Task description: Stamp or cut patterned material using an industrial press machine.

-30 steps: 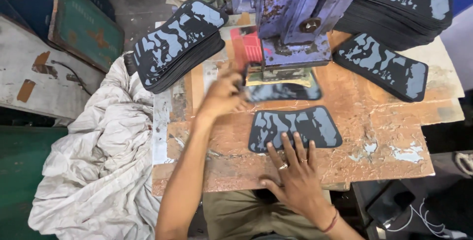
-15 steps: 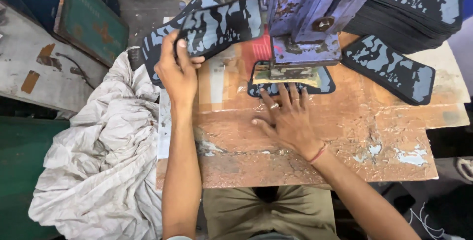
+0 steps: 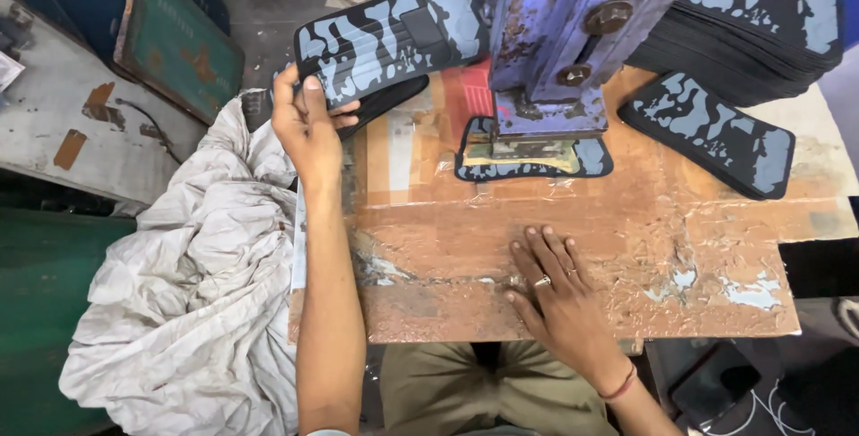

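Observation:
My left hand (image 3: 309, 127) grips the near-left corner of a black and blue camouflage fabric piece (image 3: 389, 33), holding it up above the dark stack at the table's far left. A second camouflage piece (image 3: 591, 158) lies under the head of the blue press machine (image 3: 564, 42), partly hidden by the metal die. My right hand (image 3: 555, 288) rests flat on the worn wooden table (image 3: 626, 248) near its front edge, fingers spread, holding nothing.
A loose camouflage piece (image 3: 711, 132) lies right of the press, with a tall stack of the same pieces (image 3: 761, 20) behind it. A crumpled grey cloth (image 3: 188, 293) hangs off the table's left side. A green board (image 3: 174, 38) stands at far left.
My right hand slid a camouflage piece under the press, then drew back to the front edge. My left hand reached to the left stack and lifted a piece from it.

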